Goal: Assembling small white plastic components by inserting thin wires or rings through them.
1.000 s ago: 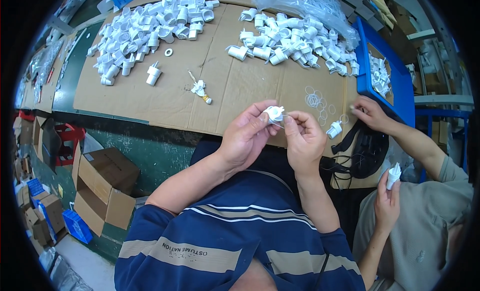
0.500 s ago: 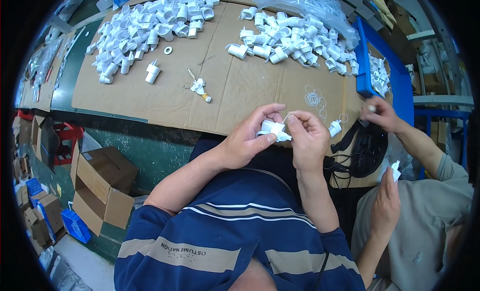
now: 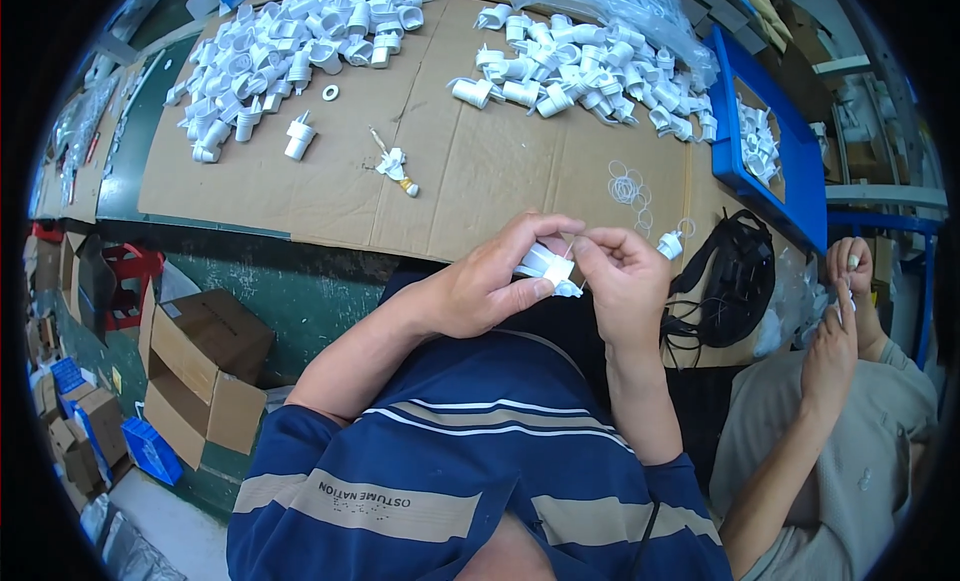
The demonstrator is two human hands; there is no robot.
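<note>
My left hand (image 3: 485,286) is closed round a white plastic fitting (image 3: 552,266), held just off the table's near edge with its narrow spout pointing right. At the fitting's upper side, my right hand (image 3: 630,281) pinches a thin white ring (image 3: 570,247) between thumb and forefinger. How much of the ring is round the fitting is hidden by my fingers. Beyond my right hand lie several loose thin rings (image 3: 626,186) on the cardboard. Another white fitting (image 3: 670,245) stands near them, by the table's edge.
Two heaps of white fittings, a left heap (image 3: 255,66) and a right heap (image 3: 575,71), cover the far table. A blue bin (image 3: 735,166), black bag (image 3: 740,281) and small brush (image 3: 395,166) lie around. A co-worker's hands (image 3: 835,351) work at right.
My right hand has shifted slightly right and down, still pinching the ring; the fitting has tilted a little. The co-worker's hands have come together farther right.
</note>
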